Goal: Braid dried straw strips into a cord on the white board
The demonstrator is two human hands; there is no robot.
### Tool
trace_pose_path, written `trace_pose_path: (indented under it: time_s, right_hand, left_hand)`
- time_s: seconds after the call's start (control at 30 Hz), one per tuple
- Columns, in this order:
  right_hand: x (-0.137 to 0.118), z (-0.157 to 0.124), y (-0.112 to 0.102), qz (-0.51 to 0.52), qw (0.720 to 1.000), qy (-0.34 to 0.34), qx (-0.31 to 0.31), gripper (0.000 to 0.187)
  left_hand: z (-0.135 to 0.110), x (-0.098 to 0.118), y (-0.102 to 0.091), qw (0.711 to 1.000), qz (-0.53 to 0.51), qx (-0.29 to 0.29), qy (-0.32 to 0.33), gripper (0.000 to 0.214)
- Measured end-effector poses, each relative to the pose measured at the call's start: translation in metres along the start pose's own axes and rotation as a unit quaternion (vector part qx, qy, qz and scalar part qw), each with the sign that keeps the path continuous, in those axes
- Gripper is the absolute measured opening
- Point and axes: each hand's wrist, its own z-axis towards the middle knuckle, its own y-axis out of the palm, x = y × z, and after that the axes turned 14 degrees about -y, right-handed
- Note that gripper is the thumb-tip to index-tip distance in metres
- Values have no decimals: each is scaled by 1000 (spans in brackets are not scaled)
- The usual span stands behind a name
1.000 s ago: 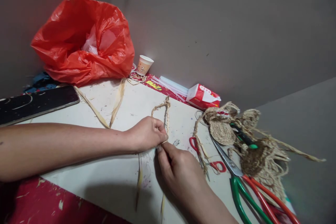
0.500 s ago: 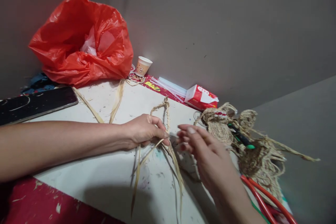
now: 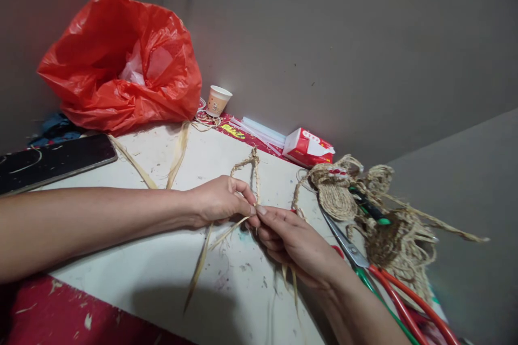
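Note:
A thin braided straw cord lies on the white board, bent to a peak at its far end. My left hand pinches the cord's near end between thumb and fingers. Opposite it, my right hand is closed at the same spot, its thumb and forefinger meeting my left fingertips on the strands. Loose flat straw strips hang toward me below the left hand. More strips trail out from under the right hand. The exact grip point is partly covered by the fingers.
Scissors with red handles lie at the right, beside coiled braided cord and a black-and-green tool. A red plastic bag, paper cup, and tissue pack stand along the wall. A phone lies left.
My right hand has moved left and closed on the strands at my left fingertips. The right-side strips have shifted with it. My left hand keeps its pinch.

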Motion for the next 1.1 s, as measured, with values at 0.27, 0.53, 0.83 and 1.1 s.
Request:
trace_pose_path:
  time_s: [0.27, 0.53, 0.83, 1.1]
  right_hand:
    - [2, 2, 0, 4, 999, -34, 13, 36]
    - [12, 0, 10, -90, 988, -70, 101, 42]
    - [18, -1, 21, 35, 986, -98, 134, 50]
    - [8, -3, 23, 22, 984, -56, 169, 41]
  left_hand:
    - [2, 4, -4, 995, 87, -6, 54, 10]
    - [-14, 14, -3, 864, 457, 156, 146, 22]
    - [-28, -15, 20, 651, 698, 212, 211, 20]
    - [-50, -27, 31, 561, 729, 134, 368, 9]
